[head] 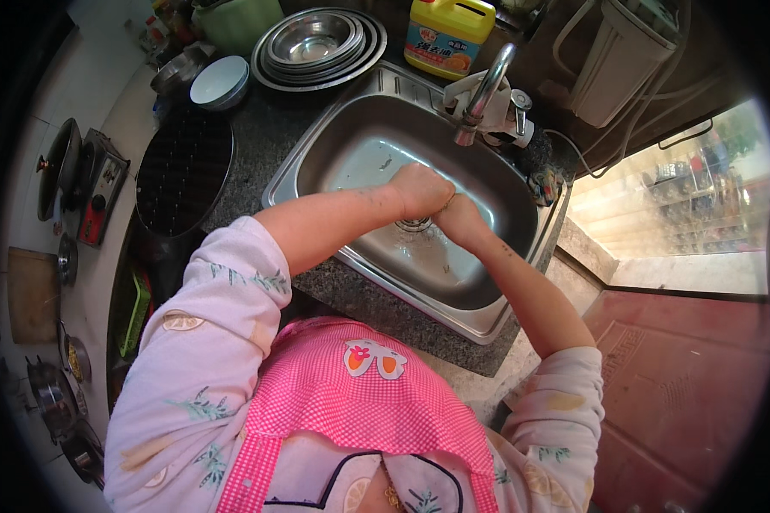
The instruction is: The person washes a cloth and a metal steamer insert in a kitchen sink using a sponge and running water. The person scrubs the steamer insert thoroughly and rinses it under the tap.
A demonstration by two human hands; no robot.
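Observation:
Over the stainless steel sink (333, 154), my left hand (421, 190) and my right hand (460, 220) meet, both curled into fists and pressed together at the fingers. A small yellowish-brown bit shows where they touch; I cannot tell what it is or whether anything is held inside. The drain (414, 224) lies just below them, partly hidden. Small dark bits and wet shine show on the basin floor. The chrome faucet (487, 83) arches over the basin's far rim, with its lever handle (521, 100) beside it.
Stacked steel basins (314, 42), white bowls (219, 82) and a yellow detergent jug (448, 35) stand behind the sink. A round black lid or board (185, 173) lies left. A scrubber (539, 149) and cloth (544, 186) sit at the right rim, near a window (686, 192).

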